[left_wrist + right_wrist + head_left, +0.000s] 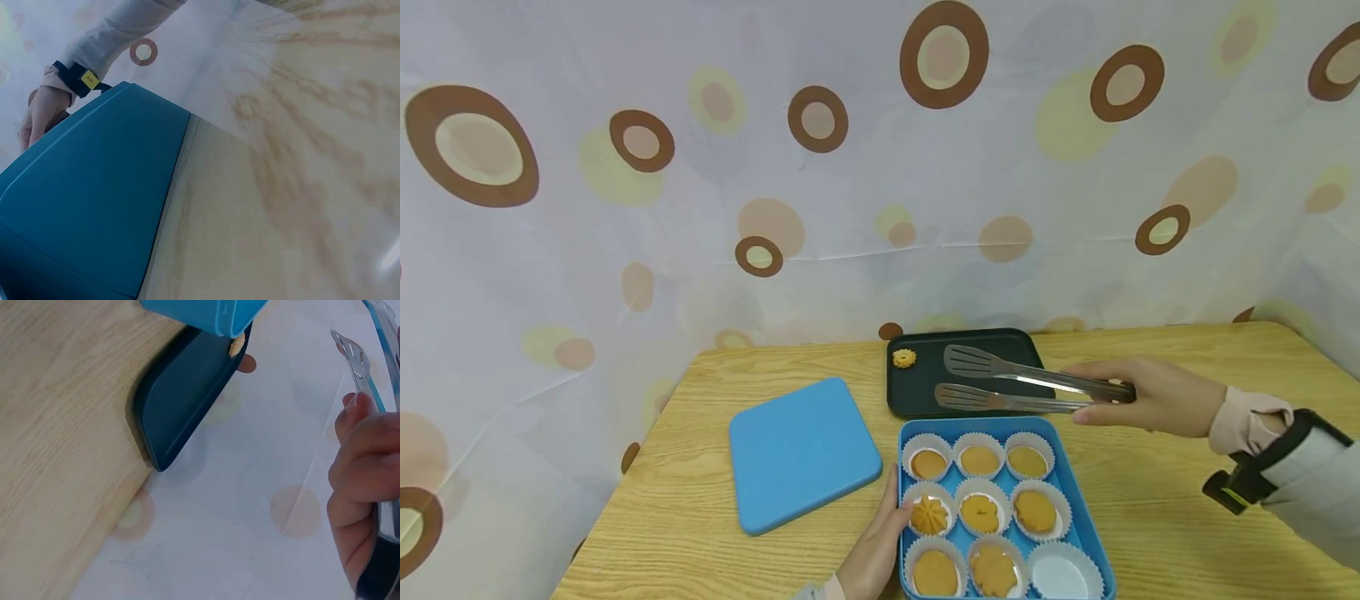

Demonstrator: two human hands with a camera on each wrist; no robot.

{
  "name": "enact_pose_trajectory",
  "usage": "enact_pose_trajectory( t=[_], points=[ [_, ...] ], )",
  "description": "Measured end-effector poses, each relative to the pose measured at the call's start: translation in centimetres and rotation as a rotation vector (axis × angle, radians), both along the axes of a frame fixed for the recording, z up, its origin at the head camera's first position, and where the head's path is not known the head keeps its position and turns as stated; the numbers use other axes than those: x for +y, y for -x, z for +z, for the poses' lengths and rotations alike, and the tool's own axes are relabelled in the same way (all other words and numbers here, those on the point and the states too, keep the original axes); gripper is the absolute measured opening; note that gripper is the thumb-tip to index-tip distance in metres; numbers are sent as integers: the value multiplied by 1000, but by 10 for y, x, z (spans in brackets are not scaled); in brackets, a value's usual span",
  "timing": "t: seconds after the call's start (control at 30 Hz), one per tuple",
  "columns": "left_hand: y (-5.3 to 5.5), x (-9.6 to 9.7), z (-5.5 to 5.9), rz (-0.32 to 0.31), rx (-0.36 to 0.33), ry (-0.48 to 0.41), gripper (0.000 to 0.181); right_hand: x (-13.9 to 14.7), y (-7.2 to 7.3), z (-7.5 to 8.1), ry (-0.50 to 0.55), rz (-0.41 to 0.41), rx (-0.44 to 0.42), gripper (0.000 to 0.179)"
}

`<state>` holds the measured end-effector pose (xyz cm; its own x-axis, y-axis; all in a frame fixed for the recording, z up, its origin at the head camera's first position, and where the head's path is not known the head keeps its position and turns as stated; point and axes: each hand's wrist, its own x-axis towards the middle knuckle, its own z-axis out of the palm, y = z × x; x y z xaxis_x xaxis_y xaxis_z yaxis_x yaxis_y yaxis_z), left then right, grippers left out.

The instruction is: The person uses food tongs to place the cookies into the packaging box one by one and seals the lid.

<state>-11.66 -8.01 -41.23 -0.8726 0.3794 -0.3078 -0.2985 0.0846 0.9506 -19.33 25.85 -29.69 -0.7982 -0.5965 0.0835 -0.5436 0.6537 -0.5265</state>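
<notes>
My right hand point(1157, 396) grips metal tongs point(1022, 375) by the handle end, their slotted jaws spread apart with nothing between them. Below the tongs' tips is a dark tray point(917, 396) with one ring-shaped cookie point(904, 358) at its far left corner. Nearer me stands a blue box point(1078, 500) of white paper cups in rows. Cookies lie in most cups; the front right paper cup point(1063, 571) is bare. At the box's left side my left hand point(872, 546) holds the wall, thumb over the rim. The left wrist view shows the box's outer wall point(106, 187).
A flat blue lid point(805, 454) lies on the wooden table point(677, 492), left of the box. Behind the table hangs a pale patterned cloth point(850, 192). The tray's far edge is close to the table's back edge.
</notes>
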Motion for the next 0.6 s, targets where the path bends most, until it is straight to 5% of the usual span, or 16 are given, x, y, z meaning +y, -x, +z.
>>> enact_pose_trajectory(
  t=[0.33, 0.6],
  points=[
    [1, -2, 0, 4, 4, 23, 65, -26, 47, -8, -76, -165, -130, 71],
    [0, -2, 0, 3, 10, -2, 66, -41, 75, -24, -101, -167, -118, 72]
  ],
)
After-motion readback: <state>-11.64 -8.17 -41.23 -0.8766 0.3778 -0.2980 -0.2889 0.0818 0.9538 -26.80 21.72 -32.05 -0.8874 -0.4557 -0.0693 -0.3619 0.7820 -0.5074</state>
